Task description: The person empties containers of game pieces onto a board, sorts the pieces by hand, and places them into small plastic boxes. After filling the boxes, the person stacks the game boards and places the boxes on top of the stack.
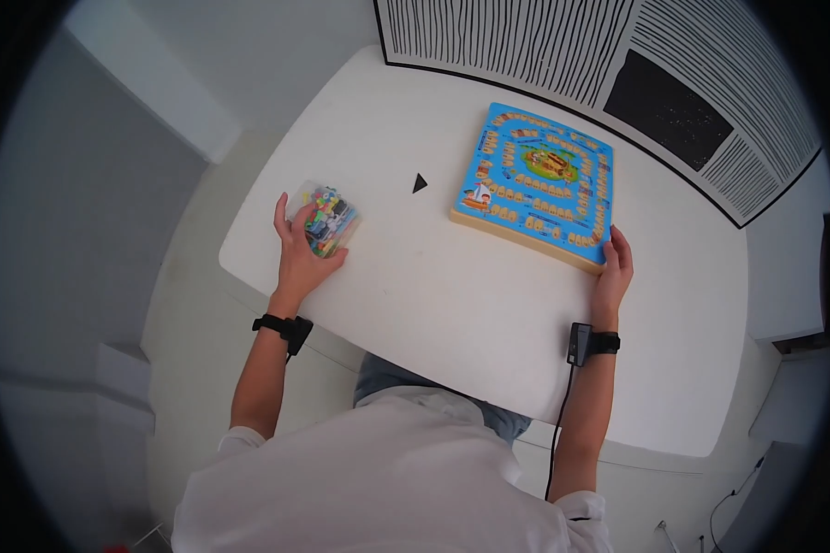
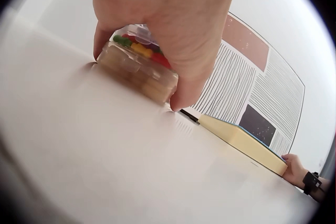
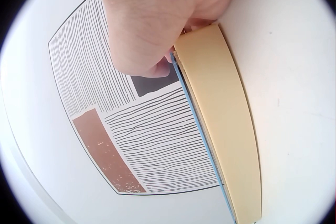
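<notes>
On the left of the table, my left hand [image 1: 301,253] grips a small clear plastic box [image 1: 332,219] full of colourful little pieces. Thumb and fingers span its two sides in the left wrist view, where red, yellow and green pieces [image 2: 140,49] show through the wall. My right hand [image 1: 616,267] holds the near right corner of a wide, flat wooden game box [image 1: 535,189] with a blue printed top. The right wrist view has the thumb bent at the blue edge and the other fingers mostly hidden behind the corner. The wooden box lies flat on the table.
A small black triangular piece [image 1: 420,183] lies on the white table [image 1: 406,286] between the two boxes. Behind the table's far edge stands a large framed panel [image 1: 507,41] with black line patterns. A cable [image 1: 561,419] runs from the right wrist device along the forearm.
</notes>
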Available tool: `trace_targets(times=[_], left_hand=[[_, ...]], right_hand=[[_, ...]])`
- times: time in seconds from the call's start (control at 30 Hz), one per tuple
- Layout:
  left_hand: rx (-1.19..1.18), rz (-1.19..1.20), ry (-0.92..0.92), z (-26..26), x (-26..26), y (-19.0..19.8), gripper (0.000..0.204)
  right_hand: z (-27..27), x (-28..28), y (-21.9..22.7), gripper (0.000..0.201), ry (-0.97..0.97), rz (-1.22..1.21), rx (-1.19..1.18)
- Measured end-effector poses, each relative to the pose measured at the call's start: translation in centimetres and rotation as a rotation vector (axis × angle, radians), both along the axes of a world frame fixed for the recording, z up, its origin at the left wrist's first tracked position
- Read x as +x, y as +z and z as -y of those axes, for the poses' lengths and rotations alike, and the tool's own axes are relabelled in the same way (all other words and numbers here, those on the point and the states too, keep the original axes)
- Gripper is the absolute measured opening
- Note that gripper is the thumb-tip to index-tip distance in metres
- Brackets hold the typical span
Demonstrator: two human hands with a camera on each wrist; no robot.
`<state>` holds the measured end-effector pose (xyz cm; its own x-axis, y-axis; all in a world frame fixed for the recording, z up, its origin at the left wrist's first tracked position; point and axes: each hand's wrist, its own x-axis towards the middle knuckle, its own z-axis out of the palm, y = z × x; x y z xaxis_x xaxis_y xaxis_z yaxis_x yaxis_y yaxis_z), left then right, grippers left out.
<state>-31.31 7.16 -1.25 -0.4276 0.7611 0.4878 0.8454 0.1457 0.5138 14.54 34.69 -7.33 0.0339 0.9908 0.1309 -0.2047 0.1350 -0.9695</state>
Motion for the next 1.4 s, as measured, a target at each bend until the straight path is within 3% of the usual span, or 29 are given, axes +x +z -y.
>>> trace_targets(times=[0.33, 0.6, 0.7, 0.87, 0.97, 1.13, 1.4], left_hand=[[0.024, -0.112, -0.022, -0.8, 0.5, 1.1, 0.089], [0.042, 0.011, -0.037, -1.8, 1.1, 1.4, 0.088], [0.085, 0.116, -0.034, -3.6, 3.0, 3.2, 0.088], [0.208, 0.139, -0.093, -11.9, 7.6, 5.6, 0.096], [0.281, -0.043, -0.231, -17.9, 11.7, 6.6, 0.094], [0.284, 0.040, -0.410, -27.1, 17.1, 4.9, 0.093], [0.231, -0.071, -0.256, -32.8, 22.3, 2.2, 0.096]], right_hand=[[0.6, -0.3, 1.2, 0.040, 0.011, -0.011, -0.032], [0.3, -0.2, 0.9, 0.039, 0.016, -0.015, -0.030], [0.1, -0.2, 0.6, 0.038, 0.004, -0.023, -0.034], [0.2, -0.3, 1.0, 0.038, 0.003, -0.014, -0.067], [-0.2, -0.2, 0.3, 0.038, 0.008, -0.039, -0.041], [0.0, -0.3, 0.7, 0.038, -0.018, -0.032, -0.058], [0.2, -0.5, 1.1, 0.039, -0.004, -0.063, -0.078]])
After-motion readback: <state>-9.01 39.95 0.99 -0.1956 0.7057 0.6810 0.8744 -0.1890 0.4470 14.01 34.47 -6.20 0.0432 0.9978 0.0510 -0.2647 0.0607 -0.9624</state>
